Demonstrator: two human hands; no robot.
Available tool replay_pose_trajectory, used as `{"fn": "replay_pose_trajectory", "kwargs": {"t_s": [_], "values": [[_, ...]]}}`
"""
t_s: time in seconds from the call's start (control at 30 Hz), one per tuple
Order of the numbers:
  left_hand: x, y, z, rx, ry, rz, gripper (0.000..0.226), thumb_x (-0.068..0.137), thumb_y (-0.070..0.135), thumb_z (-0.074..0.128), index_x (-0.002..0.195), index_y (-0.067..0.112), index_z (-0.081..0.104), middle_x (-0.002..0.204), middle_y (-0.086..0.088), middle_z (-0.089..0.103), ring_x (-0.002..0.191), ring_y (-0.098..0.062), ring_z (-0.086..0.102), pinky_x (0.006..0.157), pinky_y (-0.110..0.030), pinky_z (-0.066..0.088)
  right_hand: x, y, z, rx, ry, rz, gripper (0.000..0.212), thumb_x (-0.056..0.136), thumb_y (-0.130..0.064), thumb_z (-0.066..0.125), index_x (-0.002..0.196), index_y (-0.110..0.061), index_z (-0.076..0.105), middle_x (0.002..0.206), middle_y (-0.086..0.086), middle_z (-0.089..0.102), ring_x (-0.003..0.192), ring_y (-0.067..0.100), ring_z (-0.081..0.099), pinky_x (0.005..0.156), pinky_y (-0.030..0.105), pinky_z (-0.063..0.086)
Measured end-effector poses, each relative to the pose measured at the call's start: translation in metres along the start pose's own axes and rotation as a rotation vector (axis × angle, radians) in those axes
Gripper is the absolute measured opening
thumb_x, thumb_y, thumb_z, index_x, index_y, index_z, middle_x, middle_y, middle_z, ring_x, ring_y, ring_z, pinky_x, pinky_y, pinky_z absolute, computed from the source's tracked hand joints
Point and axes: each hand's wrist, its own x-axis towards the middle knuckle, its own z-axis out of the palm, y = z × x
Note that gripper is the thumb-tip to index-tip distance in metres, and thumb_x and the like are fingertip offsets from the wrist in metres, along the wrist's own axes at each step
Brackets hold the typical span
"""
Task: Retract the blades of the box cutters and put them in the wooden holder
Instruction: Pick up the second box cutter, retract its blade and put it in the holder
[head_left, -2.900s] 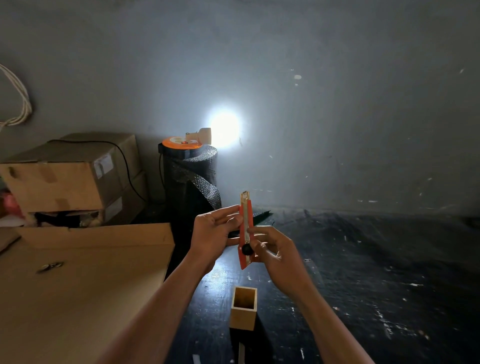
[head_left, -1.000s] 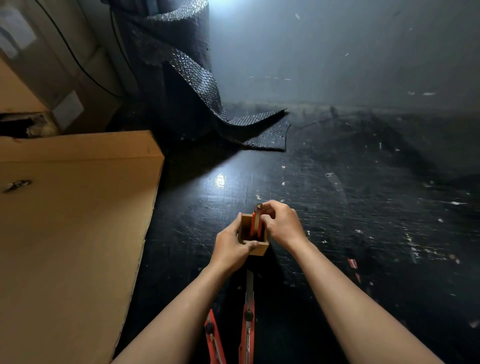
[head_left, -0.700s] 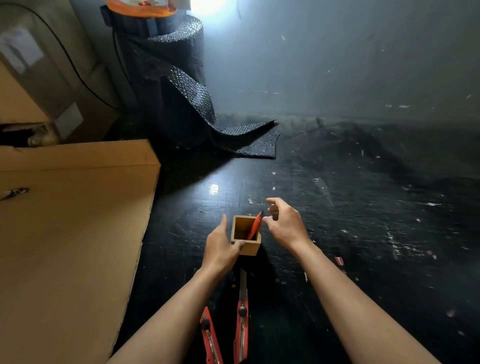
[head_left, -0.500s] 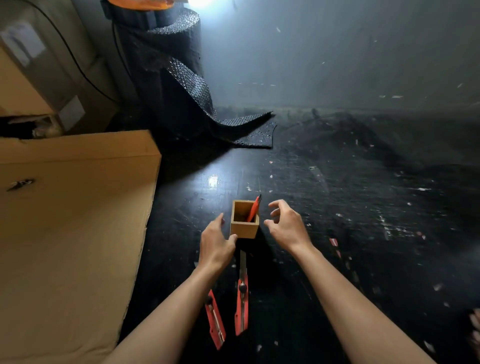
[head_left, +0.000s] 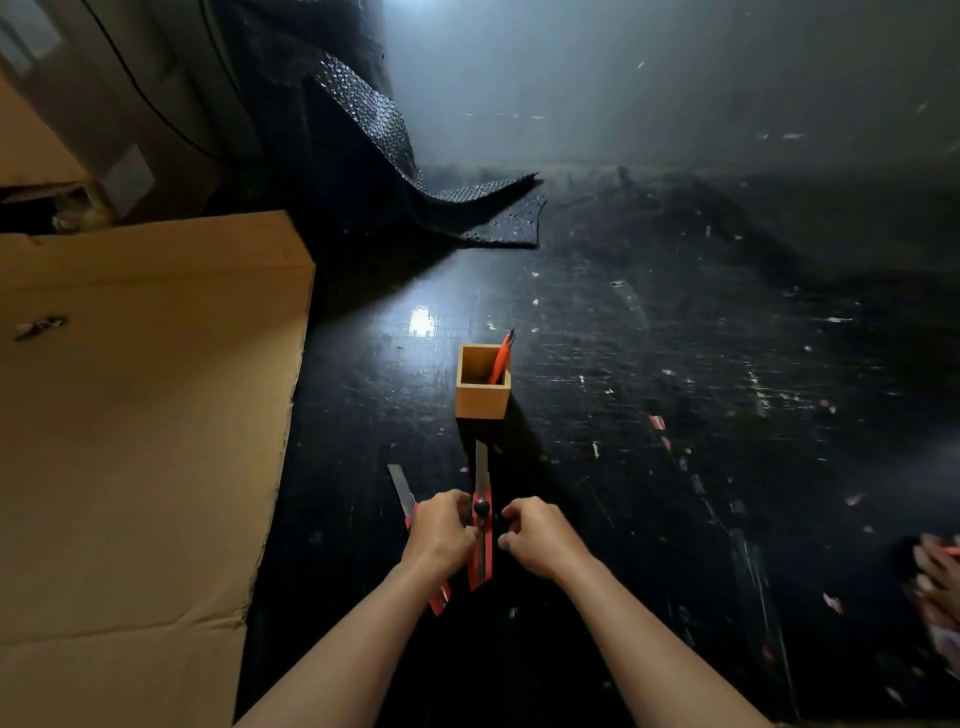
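Head view of a dark, scuffed worktop (head_left: 675, 415) scattered with pale flecks. The wooden holder (head_left: 482, 395), an open-topped square box, stands upright near the middle of the worktop; one orange box cutter (head_left: 501, 358) is inside it, leaning against the holder's right wall with its upper end above the rim. Nearer the worktop's near edge, in line with the holder, a second box cutter (head_left: 481, 519) lies flat with its blade (head_left: 481, 462) extended and pointing toward the holder, the blade tip close to the holder's base but apart from it. The left hand (head_left: 441, 535) and right hand (head_left: 535, 535) close on this cutter from either side, fingers curled at the black slider knob (head_left: 481, 506) and the orange body; both hands touch the cutter, though whether it is lifted off the worktop cannot be told. A third box cutter (head_left: 415, 525) lies just left of the second, partly hidden beneath the left hand, its blade (head_left: 401, 480) also extended and angled up and to the left. A flattened cardboard sheet (head_left: 135, 426) covers the worktop's left side. At the far left corner stand cardboard boxes (head_left: 78, 130) and a roll of dark bubble wrap (head_left: 353, 130), whose loose end trails onto the worktop. At the right edge a blurred object, not identifiable, is partly in view
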Motion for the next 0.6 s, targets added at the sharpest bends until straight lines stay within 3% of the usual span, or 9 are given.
{"fn": "replay_pose_trajectory", "kwargs": {"t_s": [0.1,0.2,0.23,0.37,0.47,0.6], "values": [[-0.004,-0.003,0.012,-0.051,-0.096,-0.034,0.023,0.087,0.009,0.075,0.108,0.018,0.076,0.099,0.001,0.08,0.094,-0.01,0.075,0.086,-0.032,0.063,-0.006,0.007,0.017,0.127,-0.06,0.034,0.047,0.093,-0.015,0.068,0.139,-0.017,0.058,0.096,-0.002,0.074,0.082,0.007,0.071,0.072,0.024,0.058],[-0.002,-0.007,0.019,-0.162,-0.099,-0.086,0.023,0.086,0.01,0.078,0.108,0.018,0.078,0.1,0.003,0.079,0.091,-0.004,0.072,0.076,-0.017,0.056,-0.012,0.013,0.029,0.249,-0.054,0.037,0.046,0.095,-0.016,0.066,0.139,-0.02,0.056,0.092,-0.001,0.076,0.081,0.008,0.074,0.073,0.026,0.061],[-0.002,-0.008,0.02,-0.201,-0.104,-0.112,0.023,0.087,0.009,0.077,0.108,0.019,0.078,0.1,0.003,0.079,0.092,-0.005,0.072,0.076,-0.017,0.055,-0.014,0.015,0.03,0.288,-0.05,0.042,0.04,0.096,-0.016,0.066,0.134,-0.022,0.059,0.094,-0.001,0.075,0.083,0.009,0.074,0.075,0.028,0.062],[-0.005,-0.007,0.019,-0.409,-0.191,-0.216,0.03,0.093,0.0,0.067,0.118,0.017,0.071,0.108,-0.006,0.077,0.104,-0.021,0.075,0.096,-0.042,0.061,-0.022,0.021,0.029,0.393,0.066,0.019,0.022,0.096,-0.016,0.066,0.116,-0.026,0.067,0.098,-0.006,0.073,0.086,0.006,0.073,0.076,0.027,0.063],[-0.009,-0.001,0.014,-0.582,-0.192,-0.203,0.028,0.095,-0.01,0.06,0.108,0.013,0.07,0.104,-0.009,0.075,0.101,-0.023,0.074,0.089,-0.038,0.063,-0.024,0.022,0.021,0.467,0.097,-0.003,0.02,0.095,-0.014,0.068,0.111,-0.025,0.07,0.098,-0.004,0.076,0.087,0.008,0.075,0.08,0.03,0.064],[-0.01,0.009,0.0,-0.693,-0.133,-0.101,0.031,0.094,-0.011,0.062,0.122,0.0,0.069,0.11,-0.017,0.077,0.104,-0.03,0.077,0.087,-0.04,0.064,-0.024,0.013,0.003,0.57,0.13,-0.081,0.021,0.092,-0.01,0.07,0.107,-0.026,0.072,0.099,0.0,0.078,0.09,0.01,0.077,0.083,0.04,0.065]]}}
